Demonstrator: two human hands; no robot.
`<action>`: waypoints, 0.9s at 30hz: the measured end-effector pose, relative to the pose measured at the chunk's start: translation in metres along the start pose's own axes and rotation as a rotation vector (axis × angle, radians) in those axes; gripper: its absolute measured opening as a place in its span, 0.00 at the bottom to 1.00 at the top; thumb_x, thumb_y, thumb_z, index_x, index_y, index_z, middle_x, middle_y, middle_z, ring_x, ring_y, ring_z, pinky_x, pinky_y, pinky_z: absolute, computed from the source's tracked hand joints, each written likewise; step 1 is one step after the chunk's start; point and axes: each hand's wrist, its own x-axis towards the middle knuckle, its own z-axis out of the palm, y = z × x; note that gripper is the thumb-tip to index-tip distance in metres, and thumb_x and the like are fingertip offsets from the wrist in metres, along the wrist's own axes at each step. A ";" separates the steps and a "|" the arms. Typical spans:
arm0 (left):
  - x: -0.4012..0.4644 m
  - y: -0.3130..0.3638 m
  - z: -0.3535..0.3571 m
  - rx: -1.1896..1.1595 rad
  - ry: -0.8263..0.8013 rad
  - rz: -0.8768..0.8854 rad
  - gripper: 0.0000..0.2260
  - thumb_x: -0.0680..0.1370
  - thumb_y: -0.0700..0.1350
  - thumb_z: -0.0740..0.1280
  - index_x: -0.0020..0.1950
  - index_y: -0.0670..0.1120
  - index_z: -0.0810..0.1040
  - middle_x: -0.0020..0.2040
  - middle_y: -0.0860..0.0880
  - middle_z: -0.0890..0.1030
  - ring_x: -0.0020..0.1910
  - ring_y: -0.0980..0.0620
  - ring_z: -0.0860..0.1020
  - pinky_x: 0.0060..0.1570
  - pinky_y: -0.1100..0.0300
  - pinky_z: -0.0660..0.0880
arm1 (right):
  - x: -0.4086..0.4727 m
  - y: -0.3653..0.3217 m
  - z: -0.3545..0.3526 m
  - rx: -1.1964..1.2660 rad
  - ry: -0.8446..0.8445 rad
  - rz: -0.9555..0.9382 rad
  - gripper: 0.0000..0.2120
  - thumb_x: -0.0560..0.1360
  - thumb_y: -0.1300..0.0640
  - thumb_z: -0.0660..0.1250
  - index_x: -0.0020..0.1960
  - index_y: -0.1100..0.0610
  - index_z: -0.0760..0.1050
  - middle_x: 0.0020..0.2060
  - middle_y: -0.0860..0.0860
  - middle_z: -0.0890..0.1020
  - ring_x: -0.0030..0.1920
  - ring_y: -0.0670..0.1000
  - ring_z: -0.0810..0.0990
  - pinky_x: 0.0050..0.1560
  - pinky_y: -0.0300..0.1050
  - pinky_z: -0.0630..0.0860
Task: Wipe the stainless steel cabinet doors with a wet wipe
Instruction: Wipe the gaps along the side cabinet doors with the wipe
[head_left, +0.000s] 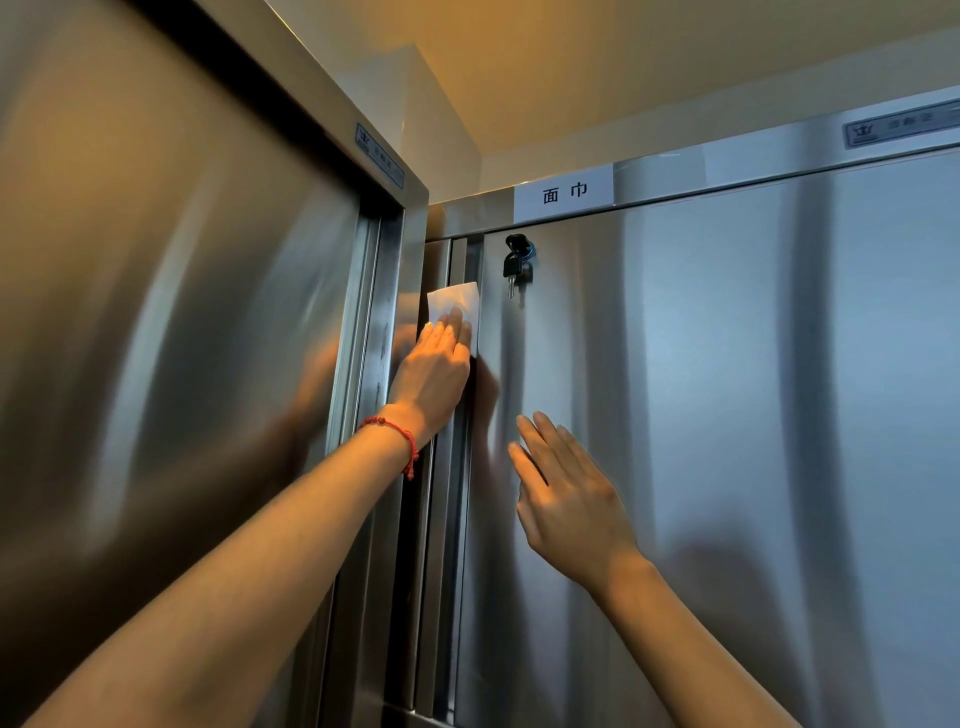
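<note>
A: Stainless steel all round. The right-hand cabinet door faces us, and a second steel cabinet door stands at an angle to its left. Where is the wet wipe?

B: White, flat against the narrow steel strip at the door's left edge, level with the black key hanging in the lock and just left of it.

A: And the hands?

B: The left hand, with a red bracelet at its wrist, presses the wipe with straight fingers. The right hand lies below the key, fingers straight and together, flat at the door; whether it touches, I cannot tell.

A: Anything above the key?

B: A white label with two black characters.
</note>
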 end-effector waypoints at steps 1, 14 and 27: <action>-0.003 0.001 0.000 0.003 -0.005 0.001 0.24 0.82 0.36 0.50 0.75 0.35 0.42 0.76 0.35 0.46 0.76 0.42 0.48 0.72 0.54 0.43 | 0.000 0.000 0.000 0.002 0.000 0.001 0.23 0.69 0.55 0.72 0.62 0.62 0.77 0.64 0.61 0.76 0.67 0.61 0.72 0.66 0.56 0.69; -0.035 0.016 0.012 0.051 -0.015 0.030 0.23 0.82 0.36 0.48 0.75 0.34 0.43 0.76 0.34 0.46 0.76 0.40 0.47 0.73 0.52 0.43 | 0.001 -0.001 0.001 0.014 0.015 0.004 0.20 0.71 0.56 0.65 0.61 0.63 0.78 0.64 0.61 0.76 0.67 0.61 0.72 0.67 0.57 0.65; -0.069 0.030 0.030 0.091 -0.009 0.023 0.24 0.83 0.37 0.50 0.74 0.34 0.41 0.76 0.35 0.47 0.76 0.42 0.48 0.71 0.53 0.40 | 0.002 -0.002 -0.002 0.018 0.014 0.005 0.20 0.71 0.58 0.66 0.61 0.64 0.78 0.63 0.62 0.76 0.66 0.62 0.72 0.66 0.57 0.66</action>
